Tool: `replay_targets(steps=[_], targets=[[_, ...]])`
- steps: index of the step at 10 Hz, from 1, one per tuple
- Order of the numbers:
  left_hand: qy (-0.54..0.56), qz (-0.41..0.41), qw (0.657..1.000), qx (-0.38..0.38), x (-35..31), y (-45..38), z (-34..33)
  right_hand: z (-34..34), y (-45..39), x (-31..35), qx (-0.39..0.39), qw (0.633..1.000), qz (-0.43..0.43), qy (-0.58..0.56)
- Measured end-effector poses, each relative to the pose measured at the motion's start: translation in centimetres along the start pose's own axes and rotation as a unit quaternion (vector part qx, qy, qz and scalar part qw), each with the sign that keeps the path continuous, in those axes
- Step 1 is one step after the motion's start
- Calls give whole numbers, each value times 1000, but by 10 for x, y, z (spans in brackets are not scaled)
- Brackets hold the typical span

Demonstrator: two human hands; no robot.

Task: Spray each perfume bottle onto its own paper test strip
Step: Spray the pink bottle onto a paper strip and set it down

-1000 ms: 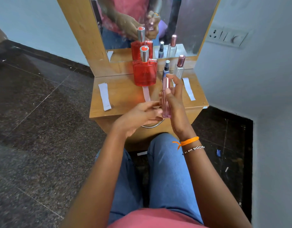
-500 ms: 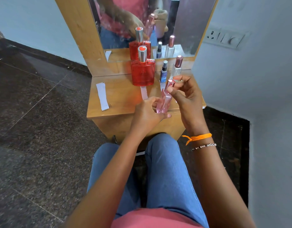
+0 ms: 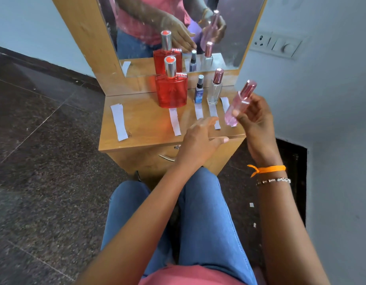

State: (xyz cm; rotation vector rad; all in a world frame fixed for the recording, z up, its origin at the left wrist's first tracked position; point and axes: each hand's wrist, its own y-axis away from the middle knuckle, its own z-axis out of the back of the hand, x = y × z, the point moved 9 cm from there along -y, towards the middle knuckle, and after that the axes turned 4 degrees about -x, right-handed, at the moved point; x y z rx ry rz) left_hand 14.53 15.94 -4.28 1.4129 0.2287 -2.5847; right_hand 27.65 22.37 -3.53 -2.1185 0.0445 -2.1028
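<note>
My right hand (image 3: 255,118) holds a slim pink perfume bottle (image 3: 238,104) tilted, cap up, above the right end of the small wooden table (image 3: 141,128). My left hand (image 3: 198,138) hovers open over the table's front edge, fingers pointing toward the paper strips. A large red bottle (image 3: 171,90), a small blue bottle (image 3: 199,93) and a clear bottle with a pink cap (image 3: 215,89) stand in a row at the back. White paper strips lie in front of them: one (image 3: 174,121) below the red bottle, one (image 3: 198,111) below the blue, one (image 3: 214,115) below the clear, one (image 3: 225,103) partly behind the pink bottle.
Another paper strip (image 3: 118,122) lies alone at the table's left. A mirror (image 3: 178,27) in a wooden frame rises behind the bottles. A wall with a switch plate (image 3: 277,45) is close on the right. My knees in jeans sit below a drawer handle (image 3: 167,157).
My left hand has let go of the pink bottle and moved forward over the strips. My right hand has carried the bottle up and to the right.
</note>
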Motion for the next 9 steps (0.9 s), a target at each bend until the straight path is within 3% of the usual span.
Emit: replay_targets(steps=[1,3,5,9], targets=[[-10,-10,1000,-10,-1,-4,2,7,-32,5,-22,999,28,30],[5,9,1000,-27,12,-9,12,-12,-67,-2,9,997,33,75],[12,22,999,-39,24,-10,20,-18,-75,-23,22,996,-3,90],[19,25,998,-46,28,-8,27,-22,-72,-27,30,989,26,143]])
